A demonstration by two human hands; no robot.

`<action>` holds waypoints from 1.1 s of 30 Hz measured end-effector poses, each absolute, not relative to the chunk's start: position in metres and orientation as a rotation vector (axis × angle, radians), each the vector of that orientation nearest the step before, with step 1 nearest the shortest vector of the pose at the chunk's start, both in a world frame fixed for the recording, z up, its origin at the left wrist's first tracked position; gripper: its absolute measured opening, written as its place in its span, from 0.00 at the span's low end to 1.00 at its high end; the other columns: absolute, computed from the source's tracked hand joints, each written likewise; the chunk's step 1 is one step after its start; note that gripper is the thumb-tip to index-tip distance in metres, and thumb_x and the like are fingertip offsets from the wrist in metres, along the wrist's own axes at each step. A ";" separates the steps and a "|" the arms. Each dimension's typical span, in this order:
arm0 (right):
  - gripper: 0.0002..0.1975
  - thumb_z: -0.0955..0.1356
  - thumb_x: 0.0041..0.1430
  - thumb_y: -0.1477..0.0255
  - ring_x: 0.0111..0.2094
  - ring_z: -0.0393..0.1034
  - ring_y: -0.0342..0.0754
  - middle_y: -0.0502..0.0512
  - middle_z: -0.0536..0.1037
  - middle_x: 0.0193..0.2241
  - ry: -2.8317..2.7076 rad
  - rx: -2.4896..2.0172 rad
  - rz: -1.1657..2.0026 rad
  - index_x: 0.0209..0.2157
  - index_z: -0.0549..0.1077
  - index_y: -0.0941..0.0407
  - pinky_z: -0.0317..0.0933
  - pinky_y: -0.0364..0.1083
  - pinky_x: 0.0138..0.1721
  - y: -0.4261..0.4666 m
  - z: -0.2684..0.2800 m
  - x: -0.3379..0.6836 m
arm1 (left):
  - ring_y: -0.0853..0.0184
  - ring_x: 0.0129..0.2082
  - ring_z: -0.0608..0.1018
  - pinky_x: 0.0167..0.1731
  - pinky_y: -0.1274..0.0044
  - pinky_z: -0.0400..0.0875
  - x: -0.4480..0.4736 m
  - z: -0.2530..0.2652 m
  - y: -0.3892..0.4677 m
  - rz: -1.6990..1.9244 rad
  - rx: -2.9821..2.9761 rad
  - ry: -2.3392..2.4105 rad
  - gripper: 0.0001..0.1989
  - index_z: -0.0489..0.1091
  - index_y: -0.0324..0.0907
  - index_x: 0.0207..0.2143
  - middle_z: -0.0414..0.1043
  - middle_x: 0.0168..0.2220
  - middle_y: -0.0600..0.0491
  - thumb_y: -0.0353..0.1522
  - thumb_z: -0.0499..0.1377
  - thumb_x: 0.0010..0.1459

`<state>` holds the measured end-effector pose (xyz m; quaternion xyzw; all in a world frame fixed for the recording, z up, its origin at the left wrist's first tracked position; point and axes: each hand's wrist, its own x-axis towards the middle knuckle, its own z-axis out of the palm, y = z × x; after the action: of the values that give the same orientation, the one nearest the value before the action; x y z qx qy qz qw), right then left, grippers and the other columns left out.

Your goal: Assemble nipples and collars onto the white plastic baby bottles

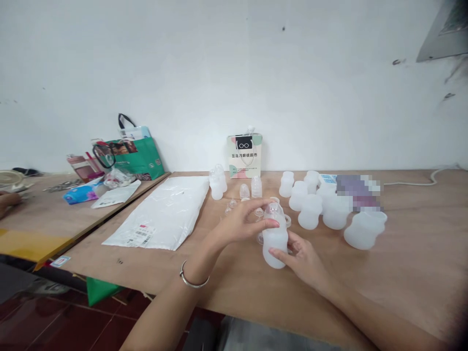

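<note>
Between my two hands stands a translucent white baby bottle (275, 246), upright, with a clear dome cap on top. My left hand (243, 219) wraps the cap from the left, thumb across its front. Lower down, my right hand (305, 253) grips the bottle's body from the right. Just behind are clear caps (259, 212) and ring collars, partly hidden by my hands. Several open bottle bodies (310, 214) stand to the right. At the back left of my hands are capped bottles (217, 185) and stacked clear domes (256, 186).
A white plastic mailing bag (164, 209) lies flat at left. A paper bag (244, 158) leans on the wall. Farther left, a green bag (141, 158) and a blue tissue pack (83, 191) sit on another table. Another person's hand (9, 200) shows at the left edge.
</note>
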<state>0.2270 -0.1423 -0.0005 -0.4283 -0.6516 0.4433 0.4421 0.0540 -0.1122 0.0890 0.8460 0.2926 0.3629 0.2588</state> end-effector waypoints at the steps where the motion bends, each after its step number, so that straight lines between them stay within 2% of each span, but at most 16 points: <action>1: 0.18 0.68 0.49 0.63 0.41 0.69 0.52 0.55 0.75 0.39 -1.625 -1.067 1.086 0.41 0.69 0.56 0.65 0.49 0.40 -0.142 -0.001 0.227 | 0.66 0.43 0.72 0.46 0.74 0.65 0.054 0.087 -0.113 0.990 2.276 0.787 0.20 0.67 0.42 0.46 0.72 0.43 0.51 0.39 0.58 0.51; 11: 0.19 0.69 0.49 0.64 0.41 0.70 0.54 0.55 0.75 0.41 -1.634 -1.016 1.114 0.43 0.70 0.55 0.66 0.51 0.41 -0.136 -0.008 0.228 | 0.63 0.48 0.70 0.49 0.71 0.63 0.051 0.073 -0.112 1.053 2.144 0.763 0.20 0.65 0.44 0.49 0.68 0.50 0.50 0.38 0.57 0.53; 15: 0.19 0.69 0.49 0.64 0.44 0.69 0.54 0.55 0.74 0.43 -1.561 -0.950 1.085 0.44 0.68 0.54 0.65 0.51 0.43 -0.134 -0.005 0.226 | 0.64 0.49 0.69 0.49 0.70 0.64 0.055 0.064 -0.114 1.005 2.065 0.748 0.29 0.56 0.47 0.56 0.64 0.52 0.49 0.38 0.59 0.51; 16: 0.19 0.69 0.49 0.64 0.45 0.68 0.54 0.55 0.74 0.44 -1.549 -0.934 1.075 0.44 0.68 0.54 0.64 0.51 0.44 -0.134 -0.004 0.226 | 0.63 0.48 0.69 0.48 0.70 0.64 0.057 0.061 -0.116 0.979 2.057 0.757 0.31 0.56 0.47 0.55 0.65 0.52 0.49 0.37 0.61 0.49; 18: 0.20 0.69 0.49 0.64 0.46 0.68 0.54 0.56 0.74 0.44 -1.547 -0.909 1.085 0.44 0.68 0.54 0.63 0.52 0.46 -0.133 -0.005 0.226 | 0.63 0.45 0.71 0.46 0.70 0.66 0.060 0.055 -0.119 0.933 2.048 0.795 0.28 0.62 0.44 0.51 0.68 0.47 0.48 0.37 0.62 0.47; 20: 0.24 0.70 0.48 0.64 0.49 0.66 0.55 0.57 0.72 0.47 -1.547 -0.902 1.090 0.47 0.66 0.54 0.62 0.53 0.48 -0.132 -0.007 0.226 | 0.64 0.42 0.73 0.45 0.70 0.67 0.059 0.054 -0.118 0.949 2.037 0.838 0.21 0.66 0.42 0.45 0.71 0.43 0.49 0.37 0.62 0.48; 24: 0.36 0.70 0.48 0.64 0.54 0.61 0.53 0.58 0.62 0.56 -1.505 -0.930 1.031 0.56 0.53 0.49 0.55 0.56 0.54 -0.131 -0.011 0.228 | 0.65 0.41 0.74 0.45 0.70 0.67 0.034 0.063 -0.095 1.248 1.952 0.972 0.19 0.67 0.40 0.43 0.71 0.43 0.48 0.37 0.61 0.49; 28: 0.29 0.68 0.52 0.63 0.54 0.61 0.50 0.57 0.63 0.55 -1.524 -0.941 0.993 0.54 0.54 0.48 0.53 0.56 0.56 -0.133 -0.011 0.229 | 0.63 0.43 0.73 0.41 0.71 0.70 -0.018 0.069 -0.051 1.633 1.816 1.322 0.21 0.65 0.39 0.43 0.70 0.45 0.46 0.38 0.61 0.48; 30: 0.26 0.67 0.53 0.63 0.54 0.61 0.50 0.56 0.64 0.54 -1.569 -0.952 0.959 0.53 0.57 0.48 0.53 0.55 0.56 -0.133 -0.010 0.228 | 0.61 0.43 0.73 0.38 0.71 0.71 -0.041 0.064 -0.031 1.621 1.800 1.497 0.21 0.65 0.38 0.42 0.69 0.45 0.45 0.37 0.61 0.46; 33: 0.22 0.66 0.54 0.63 0.53 0.62 0.50 0.56 0.67 0.52 -1.626 -0.961 0.908 0.50 0.60 0.49 0.54 0.55 0.56 -0.133 -0.009 0.228 | 0.61 0.42 0.74 0.39 0.70 0.71 -0.064 0.050 -0.009 1.493 1.827 1.731 0.20 0.65 0.38 0.40 0.71 0.43 0.46 0.36 0.62 0.45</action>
<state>0.2277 -0.1334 -0.0094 -0.3972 -0.6722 0.3753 0.4995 -0.0640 -0.0086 0.0501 0.6208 0.5880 0.5073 0.1074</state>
